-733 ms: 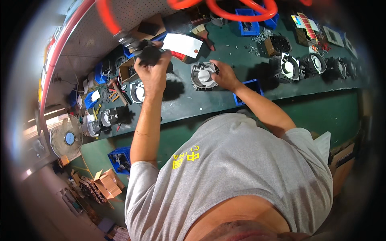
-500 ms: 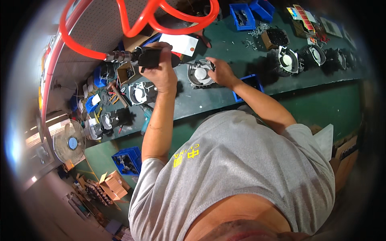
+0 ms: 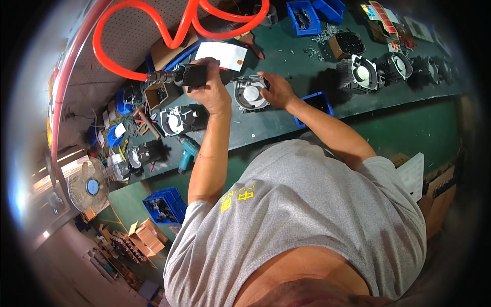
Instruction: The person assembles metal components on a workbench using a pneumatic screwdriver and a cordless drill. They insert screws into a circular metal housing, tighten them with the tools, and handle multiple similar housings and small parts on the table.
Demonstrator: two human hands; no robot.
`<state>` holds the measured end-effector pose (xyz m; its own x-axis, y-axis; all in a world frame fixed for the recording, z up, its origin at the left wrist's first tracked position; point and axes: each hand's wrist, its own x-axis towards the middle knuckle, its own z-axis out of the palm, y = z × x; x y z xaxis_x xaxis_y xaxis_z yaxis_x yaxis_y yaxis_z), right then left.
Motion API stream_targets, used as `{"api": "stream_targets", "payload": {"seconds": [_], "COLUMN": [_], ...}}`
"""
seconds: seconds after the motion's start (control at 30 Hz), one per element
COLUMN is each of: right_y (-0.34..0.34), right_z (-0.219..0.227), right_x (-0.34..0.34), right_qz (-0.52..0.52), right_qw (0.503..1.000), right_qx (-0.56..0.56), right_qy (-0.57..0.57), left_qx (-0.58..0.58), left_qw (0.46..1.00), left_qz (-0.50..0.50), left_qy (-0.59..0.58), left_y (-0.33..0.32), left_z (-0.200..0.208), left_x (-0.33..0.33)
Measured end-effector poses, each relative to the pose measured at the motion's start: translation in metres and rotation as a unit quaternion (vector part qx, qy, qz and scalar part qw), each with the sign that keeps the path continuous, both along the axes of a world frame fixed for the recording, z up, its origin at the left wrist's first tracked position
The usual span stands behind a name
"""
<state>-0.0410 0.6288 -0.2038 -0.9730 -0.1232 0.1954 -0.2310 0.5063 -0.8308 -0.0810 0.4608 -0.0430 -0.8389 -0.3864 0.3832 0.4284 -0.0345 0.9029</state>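
Observation:
My left hand [image 3: 211, 92] is closed round the black body of an air screwdriver [image 3: 194, 76], held sideways with its tip at the upper left edge of a round metal housing [image 3: 250, 93]. A red coiled air hose [image 3: 113, 60] joins the tool's left end. The housing lies on the green workbench [image 3: 266, 123], a pale disc at its centre. My right hand [image 3: 280, 90] grips the housing's right rim, thumb on the near side and fingers over the far side. Whether the tip sits on a screw is too small to tell.
Similar housings stand to the right [image 3: 362, 74] and left [image 3: 175, 122]. A blue tray [image 3: 316, 108] is by my right forearm, a teal power drill [image 3: 187, 153] by my left. Screw bins [image 3: 304, 19], a black-parts box [image 3: 348, 46] and a white sheet [image 3: 222, 55] lie farther back.
My left hand and the screwdriver have moved slightly right, nearer the housing. The hose loops have shifted with the tool. My right hand keeps its hold, and the whole view has shifted a little.

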Motion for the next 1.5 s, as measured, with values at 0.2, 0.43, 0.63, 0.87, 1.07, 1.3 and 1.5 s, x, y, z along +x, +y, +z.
{"api": "stream_targets", "payload": {"seconds": [0.2,0.43,0.63,0.87,1.07,1.3,1.5], "right_y": [-0.002,-0.001,-0.002,-0.003,-0.005,-0.002,0.000], "right_z": [0.003,-0.001,-0.007,-0.002,-0.008,0.004,0.013], "right_x": [0.002,0.000,0.000,-0.004,-0.002,-0.001,-0.001], "right_qz": [-0.009,0.001,-0.005,0.029,0.013,0.021,0.026], "right_qw": [1.000,1.000,0.999,0.999,0.996,0.999,0.999], "right_qx": [0.009,0.007,-0.007,-0.005,-0.005,0.002,0.025], "right_qy": [-0.007,-0.016,0.035,0.013,0.086,0.050,-0.002], "left_qx": [0.022,-0.024,-0.031,-0.161,-0.131,-0.147,-0.115], "left_qw": [1.000,0.999,0.968,0.955,0.971,0.966,0.961], "left_qz": [-0.008,-0.022,-0.231,-0.223,-0.168,-0.174,-0.223], "left_qy": [0.017,0.007,-0.098,-0.111,-0.110,-0.120,-0.115], "left_y": [-0.001,-0.002,0.006,0.017,0.023,0.025,0.025], "left_z": [0.001,0.002,0.035,0.039,0.031,0.033,0.031], "left_x": [0.003,0.003,-0.006,-0.008,-0.015,-0.017,-0.016]}}
